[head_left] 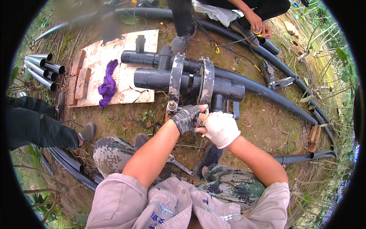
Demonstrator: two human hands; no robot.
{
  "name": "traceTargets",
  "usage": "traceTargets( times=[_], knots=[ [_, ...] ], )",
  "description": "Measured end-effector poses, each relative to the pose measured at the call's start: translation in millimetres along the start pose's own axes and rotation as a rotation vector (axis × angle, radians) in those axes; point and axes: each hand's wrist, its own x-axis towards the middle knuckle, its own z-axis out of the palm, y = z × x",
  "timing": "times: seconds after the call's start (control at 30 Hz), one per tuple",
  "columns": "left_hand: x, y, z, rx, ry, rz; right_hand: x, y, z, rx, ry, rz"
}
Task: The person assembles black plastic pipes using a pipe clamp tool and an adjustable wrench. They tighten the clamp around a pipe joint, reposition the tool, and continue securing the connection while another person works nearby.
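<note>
In front of me two worn metal clamp rings, the left one (pixel 176 78) and the right one (pixel 207 79), stand around thick black plastic pipe fittings (pixel 156 79). My left hand (pixel 187 118), in a dark grey glove with bare fingertips, is closed at the lower end of the right ring. My right hand (pixel 221 129), in a white glove, pinches at the same spot from the other side. A small metal fastener shows between the fingers; most of it is hidden. On the left ring's lower end sits a bolt with a nut (pixel 172 105).
A purple cloth (pixel 108 84) lies on a wooden board (pixel 131 84), with bricks (pixel 82 83) along its left edge. Long black pipes (pixel 263 86) curve right. A wrench-like metal tool (pixel 179 165) lies between my feet. Co-workers' legs (pixel 38 122) are left and ahead; one co-worker's hands (pixel 259 26) hold yellow tape.
</note>
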Motion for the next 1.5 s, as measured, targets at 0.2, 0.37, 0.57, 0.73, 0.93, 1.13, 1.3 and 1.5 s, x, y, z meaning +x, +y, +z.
traceTargets(
  times=[0.2, 0.37, 0.57, 0.73, 0.93, 1.13, 1.3, 1.5],
  knots=[
    [0, -4, -1, -0.08, 0.008, 0.045, 6, -10, -3, -0.184, 0.048, -0.085],
    [-5, 2, 2, -0.088, 0.021, 0.021, 2, -13, -4, -0.187, 0.154, -0.161],
    [-13, 4, 9, -0.115, -0.03, -0.012, 13, -30, -19, -0.243, -0.007, 0.168],
    [6, -4, 4, -0.066, -0.001, -0.003, 17, -32, -13, -0.304, -0.102, 0.183],
    [9, -5, -1, -0.073, -0.004, 0.002, 11, -20, -14, -0.264, -0.033, 0.039],
    [11, -8, -8, -0.143, -0.049, -0.004, 10, -13, -5, -0.131, 0.022, 0.086],
    [-4, -1, 0, -0.065, -0.006, -0.007, 5, -10, 3, 0.045, 0.069, 0.097],
    [14, -9, -9, -0.009, -0.098, -0.02, 11, -6, 5, 0.067, 0.07, 0.201]
  ],
)
